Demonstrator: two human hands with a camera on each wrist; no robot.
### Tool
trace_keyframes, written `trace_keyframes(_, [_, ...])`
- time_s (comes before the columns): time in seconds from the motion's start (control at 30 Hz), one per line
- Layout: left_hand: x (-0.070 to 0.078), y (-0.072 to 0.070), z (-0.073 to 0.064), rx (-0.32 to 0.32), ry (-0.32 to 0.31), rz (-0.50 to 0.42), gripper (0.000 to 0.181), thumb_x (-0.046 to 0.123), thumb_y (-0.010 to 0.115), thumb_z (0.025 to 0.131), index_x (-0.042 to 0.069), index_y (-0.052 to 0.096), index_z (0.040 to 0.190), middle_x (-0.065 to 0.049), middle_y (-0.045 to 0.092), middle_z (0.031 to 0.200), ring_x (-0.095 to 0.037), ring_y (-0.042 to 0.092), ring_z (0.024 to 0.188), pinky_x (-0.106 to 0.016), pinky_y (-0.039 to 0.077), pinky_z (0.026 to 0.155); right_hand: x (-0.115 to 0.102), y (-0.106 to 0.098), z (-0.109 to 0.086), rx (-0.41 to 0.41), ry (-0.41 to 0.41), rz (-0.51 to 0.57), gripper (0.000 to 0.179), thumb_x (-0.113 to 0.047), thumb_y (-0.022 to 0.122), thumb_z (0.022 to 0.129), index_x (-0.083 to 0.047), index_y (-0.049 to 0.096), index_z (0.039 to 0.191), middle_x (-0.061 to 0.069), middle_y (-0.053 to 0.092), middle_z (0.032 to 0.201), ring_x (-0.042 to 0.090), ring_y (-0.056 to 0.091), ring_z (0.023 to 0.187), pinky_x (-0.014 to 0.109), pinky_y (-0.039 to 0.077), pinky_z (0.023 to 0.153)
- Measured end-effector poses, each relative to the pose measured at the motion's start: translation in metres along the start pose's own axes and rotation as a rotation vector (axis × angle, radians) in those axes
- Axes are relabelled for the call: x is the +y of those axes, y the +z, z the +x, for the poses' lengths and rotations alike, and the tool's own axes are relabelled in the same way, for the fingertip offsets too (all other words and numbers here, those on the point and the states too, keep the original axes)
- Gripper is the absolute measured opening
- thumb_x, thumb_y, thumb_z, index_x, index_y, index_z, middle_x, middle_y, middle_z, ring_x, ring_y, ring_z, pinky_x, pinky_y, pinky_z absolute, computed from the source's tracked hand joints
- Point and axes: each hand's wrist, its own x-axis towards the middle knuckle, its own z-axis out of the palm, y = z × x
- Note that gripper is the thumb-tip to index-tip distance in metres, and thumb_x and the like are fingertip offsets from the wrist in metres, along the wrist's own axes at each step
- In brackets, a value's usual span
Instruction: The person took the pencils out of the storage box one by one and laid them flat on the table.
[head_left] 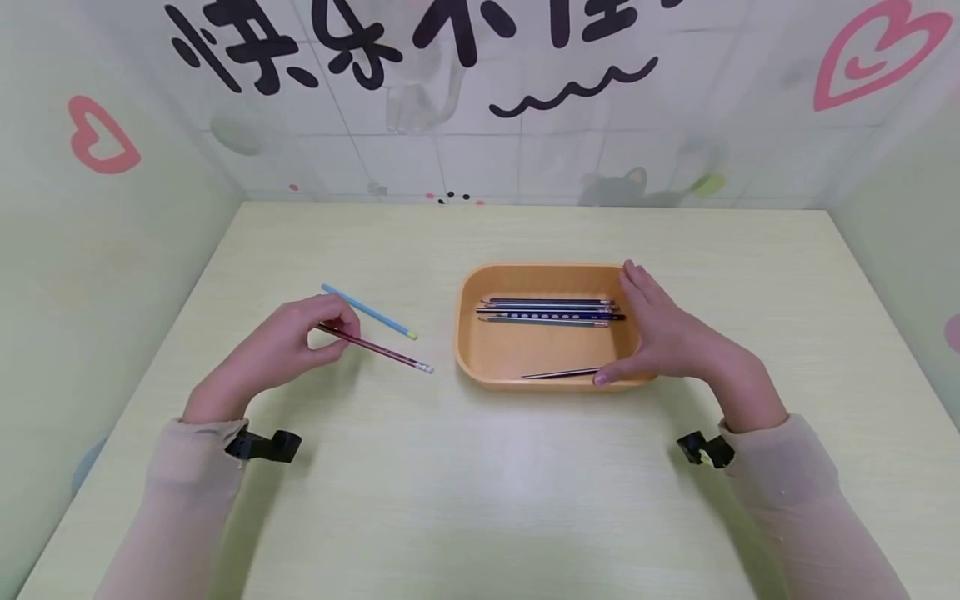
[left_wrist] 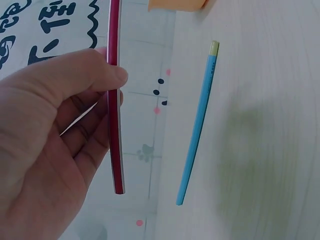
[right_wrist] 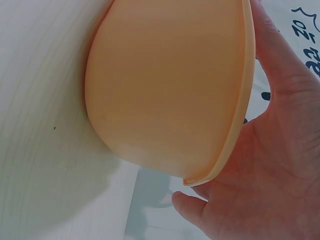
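My left hand pinches a dark red pencil between thumb and fingers, its white eraser end pointing right. In the left wrist view the thumb lies across the red pencil. Just behind, a light blue pencil with a yellow end lies on the table. My right hand grips the right end of an orange box, thumb on the front rim and fingers at the back corner. Inside the box, several dark pencils lie side by side, and a single dark pencil rests along the front wall.
The pale wooden table is bordered by a back wall with black lettering and by side walls to the left and right. A black wrist mount sits on the left sleeve, another mount on the right.
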Motion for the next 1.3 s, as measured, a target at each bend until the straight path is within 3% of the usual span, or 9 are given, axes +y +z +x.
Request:
trace_keyframes(0.4, [-0.016, 0.002, 0.001, -0.058, -0.093, 0.108, 0.024, -0.005, 0.069, 0.084, 0.017, 0.065, 0.092, 0.007, 0.065, 0.090, -0.013, 0.063, 0.088, -0.026, 0.055, 0.082, 0.001, 0.000, -0.001, 0.001, -0.004, 0.002, 0.143, -0.063, 0.082, 0.068, 0.002, -0.010, 0.156, 0.014, -0.020, 0.166, 0.037, -0.016, 0.154, 0.062, 0.007, 0.123])
trace_keyframes(0.67, [-0.030, -0.001, 0.004, -0.129, -0.153, 0.152, 0.021, -0.004, 0.068, 0.085, 0.016, 0.064, 0.092, 0.006, 0.064, 0.090, -0.012, 0.062, 0.090, -0.033, 0.055, 0.085, 0.000, 0.000, -0.001, 0.002, -0.005, 0.015, 0.143, -0.062, 0.083, 0.067, 0.002, -0.010, 0.156, 0.014, -0.020, 0.166, 0.037, -0.016, 0.154, 0.062, 0.007, 0.123])
trace_keyframes(1.3, [-0.054, 0.001, 0.011, -0.237, -0.201, 0.251, 0.022, -0.006, 0.063, 0.084, 0.016, 0.063, 0.090, 0.002, 0.062, 0.091, -0.018, 0.053, 0.089, -0.039, 0.047, 0.085, 0.000, 0.000, -0.001, -0.001, -0.007, 0.022, 0.142, -0.061, 0.083, 0.069, 0.001, -0.010, 0.156, 0.014, -0.019, 0.166, 0.036, -0.017, 0.154, 0.063, 0.007, 0.122])
